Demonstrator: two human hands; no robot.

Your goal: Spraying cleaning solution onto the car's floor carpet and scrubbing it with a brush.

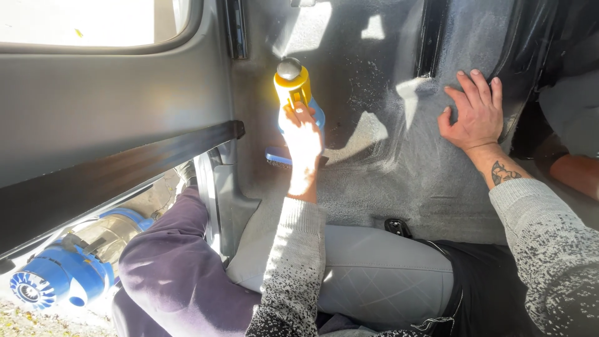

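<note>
Left grip (pixel 302 134) wraps the yellow and blue power brush (pixel 295 100), pressing its bristle head (pixel 281 157) against the grey carpet (pixel 387 162); right grip (pixel 474 112) lies flat with fingers spread, holding nothing, bracing on that carpet; door panel (pixel 112 112) crowds the left side; blue vacuum (pixel 59 278) sits outside, below.

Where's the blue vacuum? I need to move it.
Head view, bottom left: the blue vacuum sits outside the open car door, beside the purple-clad knee.

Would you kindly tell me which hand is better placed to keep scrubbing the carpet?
The left hand: it already grips the yellow and blue brush tool on the carpet. The right hand lies flat, empty.
</note>
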